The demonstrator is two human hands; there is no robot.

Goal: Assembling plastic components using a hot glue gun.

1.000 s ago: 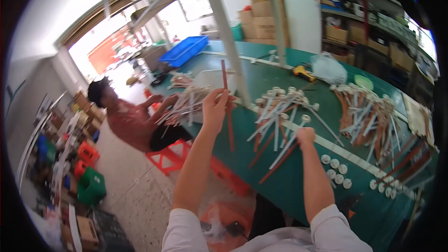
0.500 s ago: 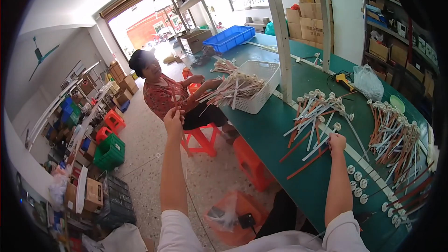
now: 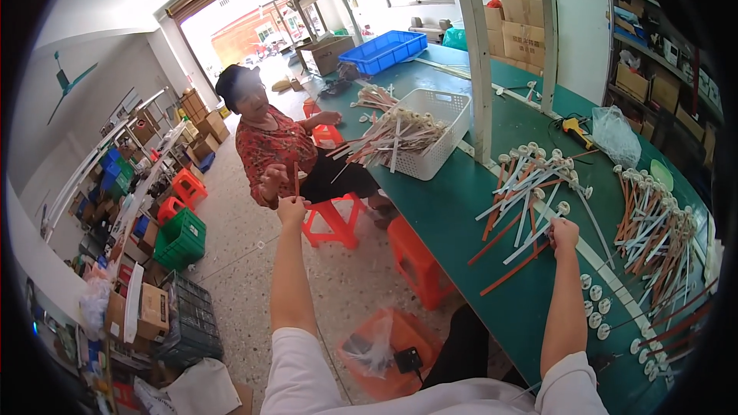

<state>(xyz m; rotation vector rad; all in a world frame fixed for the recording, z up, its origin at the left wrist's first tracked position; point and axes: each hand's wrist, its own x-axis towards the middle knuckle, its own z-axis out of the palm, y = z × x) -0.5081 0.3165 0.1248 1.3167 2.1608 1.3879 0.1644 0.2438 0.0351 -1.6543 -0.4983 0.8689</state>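
Note:
My left hand [image 3: 292, 210] is stretched out over the floor beside the table, its fingers closed on a thin reddish-brown strip [image 3: 297, 178] that stands upright. A co-worker's hand [image 3: 273, 183] is close to that strip; whether it touches is unclear. My right hand [image 3: 563, 235] is closed low over the green table [image 3: 430, 215]. Next to it lies a loose pile of white and reddish strips [image 3: 530, 200] with round whitish heads. A reddish strip [image 3: 513, 271] runs up to the right hand, but what those fingers hold is hidden.
A seated co-worker [image 3: 269, 138] faces the table's left edge. Similar strips overflow a white basket [image 3: 434, 157]; another bunch [image 3: 653, 223] and several round white discs [image 3: 592, 303] lie at right. A shelf post [image 3: 473, 61] rises from the table. Orange stools [image 3: 415, 261] stand below.
The co-worker's hand has come from the basket side toward the strip in my left hand. My left hand sits slightly lower. The view has shifted a little; my right hand stays by the pile.

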